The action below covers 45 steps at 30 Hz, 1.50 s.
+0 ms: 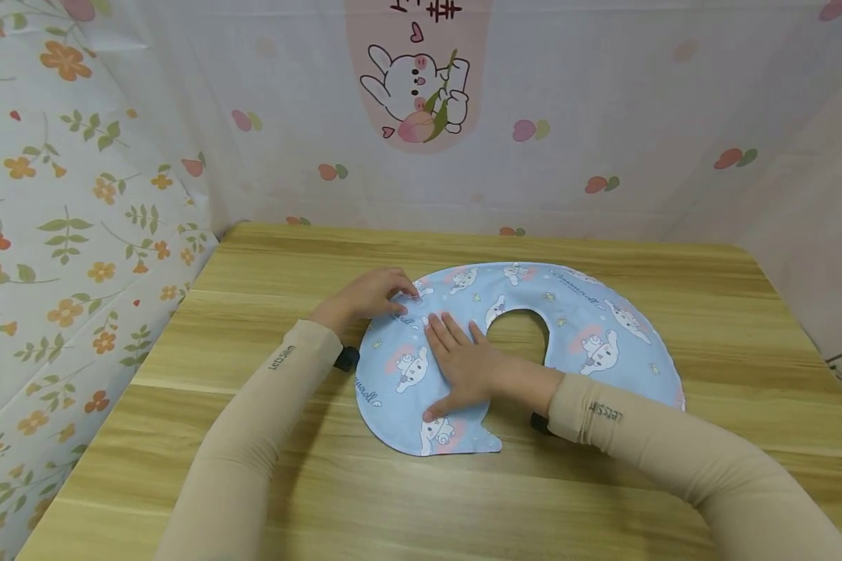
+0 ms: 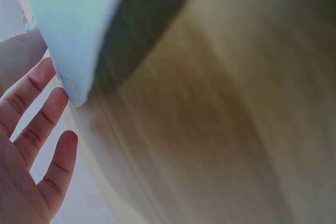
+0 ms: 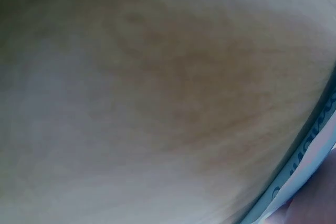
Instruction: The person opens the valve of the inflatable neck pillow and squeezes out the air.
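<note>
A flat, light-blue, C-shaped fabric piece (image 1: 519, 284), perhaps a neck pillow cover, lies on the table with white long-eared characters printed on it. My right hand (image 1: 466, 366) rests palm down on its left arm, fingers spread. At the upper left edge my left hand (image 1: 372, 298) touches the fabric with slightly bent fingers. In the left wrist view, the fabric edge (image 2: 79, 30) meets the fingertips of my left hand (image 2: 31, 135). A strip of the blue fabric (image 3: 299, 169) crosses the right wrist view's lower right corner, beside a blurred part of my right hand (image 3: 315, 198).
The wood-grain table (image 1: 231, 273) extends around the fabric on all sides. A white curtain (image 1: 267, 140) with a rabbit print hangs behind it, and a flowered cloth (image 1: 77, 234) stands along the left. Beige sleeves (image 1: 238, 452) cover both forearms.
</note>
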{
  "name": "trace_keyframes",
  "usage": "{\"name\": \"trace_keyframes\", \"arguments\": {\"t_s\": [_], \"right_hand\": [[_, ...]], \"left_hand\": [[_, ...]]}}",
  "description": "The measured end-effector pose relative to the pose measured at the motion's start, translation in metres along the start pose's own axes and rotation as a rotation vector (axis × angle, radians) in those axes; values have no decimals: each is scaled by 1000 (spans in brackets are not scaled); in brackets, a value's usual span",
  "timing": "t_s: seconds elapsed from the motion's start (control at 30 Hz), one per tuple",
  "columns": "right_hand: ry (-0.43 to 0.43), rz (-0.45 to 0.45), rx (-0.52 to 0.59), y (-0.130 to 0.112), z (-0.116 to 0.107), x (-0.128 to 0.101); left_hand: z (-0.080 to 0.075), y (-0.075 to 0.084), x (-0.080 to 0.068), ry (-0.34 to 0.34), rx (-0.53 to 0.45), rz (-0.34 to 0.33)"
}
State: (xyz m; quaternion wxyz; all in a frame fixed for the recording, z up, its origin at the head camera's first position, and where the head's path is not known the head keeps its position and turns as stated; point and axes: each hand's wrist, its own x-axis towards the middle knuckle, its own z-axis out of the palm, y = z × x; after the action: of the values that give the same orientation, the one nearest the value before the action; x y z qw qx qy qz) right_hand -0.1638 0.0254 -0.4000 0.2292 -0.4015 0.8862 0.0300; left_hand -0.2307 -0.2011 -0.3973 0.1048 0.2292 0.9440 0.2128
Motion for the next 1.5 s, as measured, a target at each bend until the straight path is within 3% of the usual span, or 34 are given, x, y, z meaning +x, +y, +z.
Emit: {"name": "trace_keyframes", "arguments": {"t_s": [0.83, 1.5], "right_hand": [[-21, 80, 33, 21, -15, 21], [41, 109, 34, 30, -24, 41]], "left_hand": [[0, 1, 0, -6, 1, 18], [-1, 1, -1, -2, -17, 21]]}}
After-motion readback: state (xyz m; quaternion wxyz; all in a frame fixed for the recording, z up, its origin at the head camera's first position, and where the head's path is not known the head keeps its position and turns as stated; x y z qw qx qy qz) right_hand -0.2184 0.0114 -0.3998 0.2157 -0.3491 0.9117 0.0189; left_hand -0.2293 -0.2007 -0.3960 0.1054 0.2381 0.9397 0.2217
